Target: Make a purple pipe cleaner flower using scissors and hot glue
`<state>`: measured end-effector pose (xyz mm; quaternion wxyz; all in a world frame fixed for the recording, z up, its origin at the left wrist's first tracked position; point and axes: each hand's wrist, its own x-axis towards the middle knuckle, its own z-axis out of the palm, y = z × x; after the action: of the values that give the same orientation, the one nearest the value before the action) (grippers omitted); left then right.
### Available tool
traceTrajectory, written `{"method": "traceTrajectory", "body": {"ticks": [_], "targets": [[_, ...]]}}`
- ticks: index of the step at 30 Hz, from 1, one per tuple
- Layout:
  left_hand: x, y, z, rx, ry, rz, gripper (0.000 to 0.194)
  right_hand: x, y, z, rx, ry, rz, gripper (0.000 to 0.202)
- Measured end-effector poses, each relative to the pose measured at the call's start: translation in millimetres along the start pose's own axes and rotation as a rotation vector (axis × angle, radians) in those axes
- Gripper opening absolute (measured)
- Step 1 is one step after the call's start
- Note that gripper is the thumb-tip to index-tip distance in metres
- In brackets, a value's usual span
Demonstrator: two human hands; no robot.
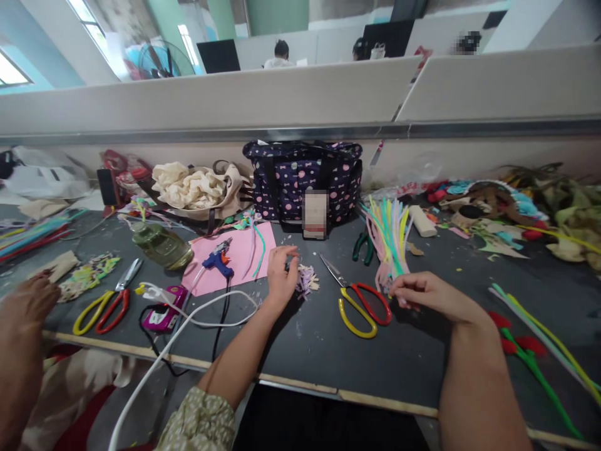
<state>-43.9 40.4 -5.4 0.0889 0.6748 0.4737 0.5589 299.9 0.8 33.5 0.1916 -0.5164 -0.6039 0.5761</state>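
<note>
the right hand (425, 293) has its fingers drawn near together at the lower end of the stems (389, 235) — whether they clamp on any, i cannot tell. the left hand (283, 275) is half curled beside the lilac scraps (307, 279); its grip is unclear too. the stems, fuzzy green, yellow and pink, fan toward the far edge of the surface (300, 351), right of its middle.

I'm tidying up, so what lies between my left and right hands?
In the head view, pale purple scraps and scissors lie between the left hand and the right hand.
</note>
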Motion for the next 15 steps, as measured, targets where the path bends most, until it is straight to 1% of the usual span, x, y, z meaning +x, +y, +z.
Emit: {"method": "traceTrajectory", "body": {"ticks": [2, 4, 6, 7, 9, 10, 12, 14, 15], "targets": [[-0.2, -1.6, 0.2, 0.005, -0.005, 0.015, 0.021, -1.9, 0.7, -1.0, 0.062, 0.112, -0.025, 0.035], [-0.6, -3.0, 0.5, 0.014, -0.007, 0.041, 0.019, -2.3, 1.8, -2.9, 0.142, 0.265, -0.054, 0.034], [-0.9, -4.0, 1.0, 0.023, -0.008, 0.060, 0.018, -0.1, 1.7, -5.3, 0.280, 0.425, -0.113, 0.035], [-1.1, -4.4, 1.3, 0.026, -0.008, 0.067, 0.018, 1.9, 0.6, -6.7, 0.371, 0.513, -0.164, 0.035], [-1.4, -5.1, 1.7, 0.026, -0.006, 0.082, 0.018, 6.5, -4.6, -9.8, 0.580, 0.738, -0.319, 0.035], [-1.6, -5.5, 1.9, 0.024, -0.003, 0.091, 0.018, 8.3, -8.6, -11.6, 0.653, 0.804, -0.374, 0.035], [-1.9, -6.5, 2.0, 0.022, 0.000, 0.105, 0.019, 9.1, -19.1, -15.3, 0.728, 0.845, -0.447, 0.027], [-2.2, -7.6, 2.0, 0.023, 0.001, 0.110, 0.019, 5.7, -31.9, -18.7, 0.774, 0.887, -0.538, 0.013], [-2.3, -8.1, 2.0, 0.023, 0.000, 0.110, 0.018, 2.9, -38.7, -20.0, 0.772, 0.910, -0.580, 0.012]]}}
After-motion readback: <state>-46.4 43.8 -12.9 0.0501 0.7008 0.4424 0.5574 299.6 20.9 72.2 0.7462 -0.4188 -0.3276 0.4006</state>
